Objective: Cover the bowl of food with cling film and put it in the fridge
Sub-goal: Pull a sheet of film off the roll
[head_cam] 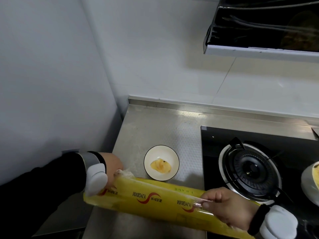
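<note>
film is being drawn out: the left grip point(112, 167) pinches the loose film edge point(125, 173) at one end of the cling film roll point(146, 199), and the right grip point(229, 209) curls round the other end. the bowl point(155, 152) sits uncovered on the surface point(155, 128), just beyond the roll. the next move probably calls for pulling a sheet wide enough to span its rim.

Loud yellow all over the cling film box point(155, 202) at 6 o'clock, red swooshes and dark lettering repeated along it. At 12 o'clock from that, white bowl point(155, 154) with a thin black rim, pale yellow food point(161, 166) with a tiny dark speck. Dull steel grey tabletop point(138, 131), dimpled dot pattern near the bowl. Glossy black hob point(215, 152) at 4 o'clock, dark burner point(250, 169) ringed in silver. Black hood point(259, 23) with a white edge at 1 o'clock. Black sleeve point(43, 187) at 8 o'clock.
</note>
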Available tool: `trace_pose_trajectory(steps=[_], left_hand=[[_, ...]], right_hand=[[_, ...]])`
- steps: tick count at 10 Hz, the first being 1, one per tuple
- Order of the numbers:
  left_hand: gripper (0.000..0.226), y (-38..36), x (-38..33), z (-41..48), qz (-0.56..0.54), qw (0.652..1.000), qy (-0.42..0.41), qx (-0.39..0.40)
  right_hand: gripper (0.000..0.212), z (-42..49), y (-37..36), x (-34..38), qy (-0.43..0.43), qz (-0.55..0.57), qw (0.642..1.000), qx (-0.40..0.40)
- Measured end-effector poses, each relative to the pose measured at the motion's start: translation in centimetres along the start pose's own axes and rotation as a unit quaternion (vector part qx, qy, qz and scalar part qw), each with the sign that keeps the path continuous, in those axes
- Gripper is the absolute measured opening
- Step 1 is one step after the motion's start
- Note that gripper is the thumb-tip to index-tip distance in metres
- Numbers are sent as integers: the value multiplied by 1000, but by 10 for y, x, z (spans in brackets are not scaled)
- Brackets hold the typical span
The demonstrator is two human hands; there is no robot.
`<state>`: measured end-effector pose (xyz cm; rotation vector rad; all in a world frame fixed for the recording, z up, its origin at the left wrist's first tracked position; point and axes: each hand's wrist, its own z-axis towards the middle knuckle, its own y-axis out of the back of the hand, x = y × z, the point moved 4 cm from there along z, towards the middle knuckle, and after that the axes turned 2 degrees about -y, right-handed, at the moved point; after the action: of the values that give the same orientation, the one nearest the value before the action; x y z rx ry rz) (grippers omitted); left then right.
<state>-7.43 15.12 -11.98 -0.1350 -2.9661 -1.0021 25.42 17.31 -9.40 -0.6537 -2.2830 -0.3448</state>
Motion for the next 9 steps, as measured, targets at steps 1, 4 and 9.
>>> trace_pose_trajectory(steps=[1, 4, 9], left_hand=[[41, 3, 5, 0, 9, 1000, 19, 19], [16, 11, 25, -26, -254, 953, -48, -158], [30, 1, 12, -20, -141, 980, -51, -127]], right_hand=[[14, 0, 2, 3, 2, -16, 1000, 0], [20, 2, 7, 12, 27, -16, 999, 11], [20, 3, 9, 2, 3, 6, 1000, -18]])
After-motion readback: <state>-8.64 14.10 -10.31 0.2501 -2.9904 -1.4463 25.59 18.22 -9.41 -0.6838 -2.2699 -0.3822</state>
